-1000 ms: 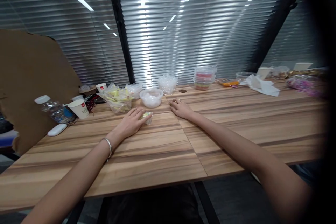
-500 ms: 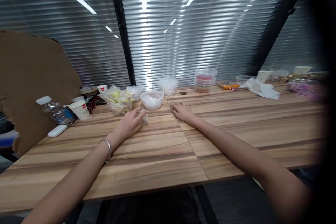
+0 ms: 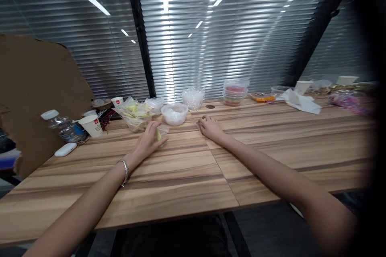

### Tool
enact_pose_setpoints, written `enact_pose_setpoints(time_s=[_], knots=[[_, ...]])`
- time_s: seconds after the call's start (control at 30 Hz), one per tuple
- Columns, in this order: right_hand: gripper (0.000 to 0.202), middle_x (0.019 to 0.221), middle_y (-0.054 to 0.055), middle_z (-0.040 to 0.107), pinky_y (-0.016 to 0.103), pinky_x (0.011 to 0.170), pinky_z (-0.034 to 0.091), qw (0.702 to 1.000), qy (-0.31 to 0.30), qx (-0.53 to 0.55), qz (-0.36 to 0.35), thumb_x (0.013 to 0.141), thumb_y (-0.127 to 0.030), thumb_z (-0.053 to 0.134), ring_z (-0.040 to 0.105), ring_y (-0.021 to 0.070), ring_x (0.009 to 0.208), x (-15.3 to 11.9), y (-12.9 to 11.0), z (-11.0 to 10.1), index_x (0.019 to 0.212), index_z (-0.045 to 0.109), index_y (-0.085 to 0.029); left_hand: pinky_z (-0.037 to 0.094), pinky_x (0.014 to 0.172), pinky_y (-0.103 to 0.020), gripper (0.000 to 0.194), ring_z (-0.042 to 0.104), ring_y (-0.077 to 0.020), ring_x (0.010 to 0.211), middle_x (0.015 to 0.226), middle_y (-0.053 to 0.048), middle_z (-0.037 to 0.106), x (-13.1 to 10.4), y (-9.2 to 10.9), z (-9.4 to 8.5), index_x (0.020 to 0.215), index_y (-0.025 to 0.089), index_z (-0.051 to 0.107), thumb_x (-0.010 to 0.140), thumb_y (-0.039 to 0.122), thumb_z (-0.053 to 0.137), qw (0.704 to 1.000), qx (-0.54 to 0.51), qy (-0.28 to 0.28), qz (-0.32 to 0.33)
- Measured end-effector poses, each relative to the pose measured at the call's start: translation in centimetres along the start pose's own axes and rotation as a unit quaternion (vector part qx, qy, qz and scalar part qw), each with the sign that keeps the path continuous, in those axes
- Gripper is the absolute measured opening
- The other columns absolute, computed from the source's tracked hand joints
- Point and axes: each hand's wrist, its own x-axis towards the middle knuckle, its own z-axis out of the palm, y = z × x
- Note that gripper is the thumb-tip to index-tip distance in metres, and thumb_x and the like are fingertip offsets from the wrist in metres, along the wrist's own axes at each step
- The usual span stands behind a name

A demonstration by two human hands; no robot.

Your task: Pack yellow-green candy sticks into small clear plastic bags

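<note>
My left hand [image 3: 148, 140], with a bracelet on the wrist, rests on the table with thumb and fingers spread apart. In the gap between them lies a small clear plastic bag [image 3: 163, 131] with a yellow strip. The bag is partly hidden by the fingers, and I see no firm grip on it. Just beyond stands a clear tub [image 3: 137, 124] heaped with similar yellow-marked bags. To its right sits a round translucent bowl [image 3: 175, 115] with whitish contents. My right hand [image 3: 210, 127] lies on the wood with fingers loosely bent, and nothing shows in it.
A bottle [image 3: 64, 127], a white case [image 3: 65, 149] and a paper cup [image 3: 92, 125] stand at left by a cardboard sheet [image 3: 39, 88]. Along the back are clear bowls [image 3: 193, 99], stacked tubs [image 3: 235, 93], an orange item [image 3: 263, 98] and crumpled tissue [image 3: 298, 101]. Window blinds rise behind.
My left thumb and fingers have spread apart, baring more of the small bag and its yellow strip. My right fingers have bent slightly and shifted a little to the right.
</note>
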Motion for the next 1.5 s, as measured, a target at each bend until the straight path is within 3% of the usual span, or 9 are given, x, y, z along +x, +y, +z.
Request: enact_pose_setpoints(time_s=[0.2,0.5,0.63,0.77,0.87,0.97,1.2,1.3,1.5], knots=[[0.026,0.106,0.016,0.054,0.031,0.084,0.036,0.999,-0.012,0.03,-0.02,0.087,-0.02,0.042,0.051,0.0241,0.096,0.1,0.0,-0.1,0.104,0.06,-0.011,0.042,0.091,-0.037,0.052,0.049,-0.0222,0.106,0.114,-0.009,0.047,0.1,0.2,0.1,0.122,0.021,0.038,0.077,0.035,0.062,0.999,-0.036,0.019,-0.015],[0.038,0.107,0.011,0.051,0.031,0.083,0.036,0.99,0.058,0.105,-0.074,0.082,-0.01,0.044,0.048,0.0214,0.097,-0.2,0.1,0.8,0.118,0.053,-0.018,0.04,0.092,-0.036,0.052,0.048,-0.0222,0.105,0.11,-0.008,0.048,0.2,0.2,0.1,0.119,0.02,0.04,0.075,0.034,0.064,0.997,-0.061,0.04,-0.015],[0.033,0.117,0.008,0.046,0.032,0.089,0.035,0.974,0.085,0.181,-0.103,0.075,-0.003,0.044,0.045,0.0211,0.104,-0.5,-1.1,0.6,0.093,0.066,-0.019,0.041,0.088,-0.035,0.054,0.049,-0.0217,0.101,0.108,-0.008,0.049,0.3,0.7,0.0,0.119,0.02,0.041,0.074,0.034,0.066,0.996,-0.077,0.045,-0.029],[0.037,0.11,0.008,0.052,0.033,0.092,0.035,0.939,0.089,0.311,-0.113,0.076,-0.002,0.037,0.047,0.019,0.104,-1.3,-4.1,0.0,0.091,0.067,-0.018,0.043,0.083,-0.034,0.058,0.05,-0.0221,0.097,0.106,-0.007,0.05,0.2,1.1,0.1,0.121,0.02,0.041,0.072,0.037,0.068,0.994,-0.094,0.04,-0.042],[0.032,0.099,0.006,0.061,0.034,0.091,0.037,0.902,0.043,0.415,-0.109,0.084,-0.012,0.038,0.052,0.0181,0.098,-2.1,-6.8,-0.6,0.094,0.067,-0.019,0.043,0.081,-0.033,0.061,0.05,-0.0225,0.097,0.106,-0.008,0.05,0.1,1.4,0.4,0.12,0.02,0.041,0.07,0.038,0.07,0.992,-0.104,0.046,-0.047],[0.025,0.107,0.005,0.062,0.033,0.09,0.039,0.852,-0.003,0.512,-0.107,0.086,-0.027,0.047,0.054,0.0185,0.101,-2.8,-8.9,-1.2,0.102,0.065,-0.021,0.043,0.08,-0.033,0.061,0.05,-0.0219,0.096,0.107,-0.007,0.05,0.0,1.9,0.4,0.12,0.02,0.041,0.07,0.04,0.069,0.99,-0.122,0.034,-0.057],[0.026,0.084,0.003,0.063,0.027,0.071,0.041,0.782,-0.077,0.616,-0.06,0.081,-0.04,0.054,0.055,0.0153,0.077,-3.8,-10.1,-1.9,0.087,0.065,-0.017,0.043,0.083,-0.034,0.056,0.05,-0.0224,0.1,0.11,-0.008,0.049,-0.3,3.5,0.3,0.116,0.021,0.045,0.069,0.039,0.07,0.984,-0.172,-0.006,-0.039],[0.025,0.078,0.002,0.061,0.026,0.066,0.038,0.787,-0.061,0.613,-0.017,0.078,-0.041,0.057,0.051,0.0136,0.07,-3.6,-9.7,-1.5,0.08,0.064,-0.016,0.046,0.071,-0.03,0.053,0.054,-0.0187,0.084,0.105,-0.008,0.053,-0.3,3.9,0.4,0.116,0.02,0.046,0.072,0.039,0.066,0.967,-0.237,-0.017,-0.095],[0.024,0.071,0.0,0.056,0.024,0.062,0.035,0.786,-0.044,0.616,0.002,0.076,-0.041,0.058,0.047,0.0121,0.066,-3.1,-9.2,-0.6,0.076,0.061,-0.017,0.043,0.054,-0.023,0.04,0.055,-0.013,0.062,0.078,-0.003,0.06,-0.1,3.0,0.8,0.108,0.016,0.051,0.079,0.044,0.056,0.883,-0.404,-0.081,-0.225]])
